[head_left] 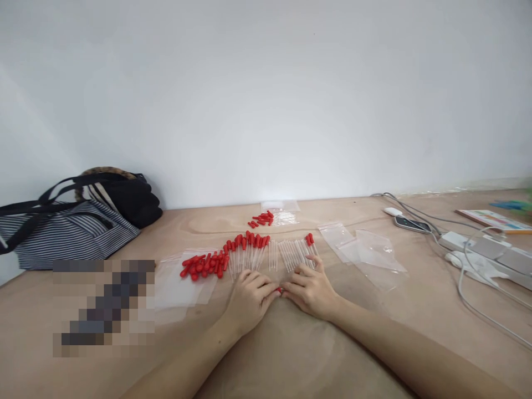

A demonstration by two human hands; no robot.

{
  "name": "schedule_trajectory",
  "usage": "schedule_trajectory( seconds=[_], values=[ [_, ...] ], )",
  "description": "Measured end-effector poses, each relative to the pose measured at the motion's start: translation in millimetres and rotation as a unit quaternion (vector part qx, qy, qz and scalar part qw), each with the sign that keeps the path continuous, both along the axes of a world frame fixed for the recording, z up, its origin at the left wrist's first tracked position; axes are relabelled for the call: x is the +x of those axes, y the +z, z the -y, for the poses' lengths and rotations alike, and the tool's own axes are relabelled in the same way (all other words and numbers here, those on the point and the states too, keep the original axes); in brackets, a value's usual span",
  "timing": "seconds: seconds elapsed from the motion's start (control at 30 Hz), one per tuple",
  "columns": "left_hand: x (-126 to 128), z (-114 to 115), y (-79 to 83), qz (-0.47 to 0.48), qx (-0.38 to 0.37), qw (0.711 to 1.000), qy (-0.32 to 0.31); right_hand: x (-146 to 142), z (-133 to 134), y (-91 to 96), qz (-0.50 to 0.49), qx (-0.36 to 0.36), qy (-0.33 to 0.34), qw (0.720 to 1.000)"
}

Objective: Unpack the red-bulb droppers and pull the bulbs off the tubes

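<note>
My left hand (pixel 254 293) and my right hand (pixel 311 291) meet low over the table, fingertips nearly touching. Between them shows a small red rubber bulb (pixel 280 290), pinched by the left thumb and fingers. My right thumb and fingers are closed right beside it; what they grip is hidden. Just beyond the hands lies a row of clear glass dropper tubes (pixel 291 255). To its left, several droppers with red bulbs on their ends (pixel 249 241) are fanned out. A pile of loose red bulbs (pixel 203 266) rests on a clear plastic bag (pixel 183 291) at left.
Farther back lies a bag of clear tubes (pixel 285 216) with red bulbs (pixel 261 219) beside it. Flat zip bags (pixel 366 255) are at right. A power strip (pixel 490 252), cables and a black device (pixel 411 224) lie far right. A striped bag (pixel 75 233) stands at left.
</note>
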State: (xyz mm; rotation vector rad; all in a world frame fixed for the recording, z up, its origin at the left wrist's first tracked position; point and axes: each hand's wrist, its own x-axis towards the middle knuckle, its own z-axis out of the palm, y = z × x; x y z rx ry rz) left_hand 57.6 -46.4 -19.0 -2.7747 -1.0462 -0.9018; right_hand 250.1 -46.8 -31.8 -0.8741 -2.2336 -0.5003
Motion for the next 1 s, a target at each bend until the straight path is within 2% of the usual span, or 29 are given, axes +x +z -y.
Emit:
schedule_trajectory(
  seconds=[0.37,0.53,0.67,0.73,0.83,0.93,1.0],
  values=[
    [0.9,5.1,4.3,-0.029,0.013,0.999,0.019,0.4,0.7,-0.9,-0.013,0.014,0.037,0.999],
    [-7.1,0.7,3.6,-0.019,0.009,0.998,0.058,7.0,-0.2,-2.6,-0.017,-0.017,0.008,1.000],
    [-26.3,-15.1,7.0,0.042,-0.001,0.994,0.101,12.4,0.4,-3.1,-0.048,-0.043,-0.026,0.998],
    [-41.6,-25.4,12.8,0.074,0.014,0.987,0.143,12.1,1.1,-3.2,-0.062,-0.059,-0.050,0.995],
    [-72.2,-39.2,24.6,0.062,0.024,0.962,0.265,10.3,1.2,-1.7,-0.102,-0.101,-0.102,0.984],
    [-103.9,-48.9,33.6,0.006,-0.007,0.927,0.374,11.1,-5.0,3.8,-0.142,-0.173,-0.170,0.960],
    [-118.1,-52.7,36.4,-0.007,-0.046,0.909,0.415,14.2,-14.1,9.7,-0.167,-0.230,-0.223,0.932]
  ],
)
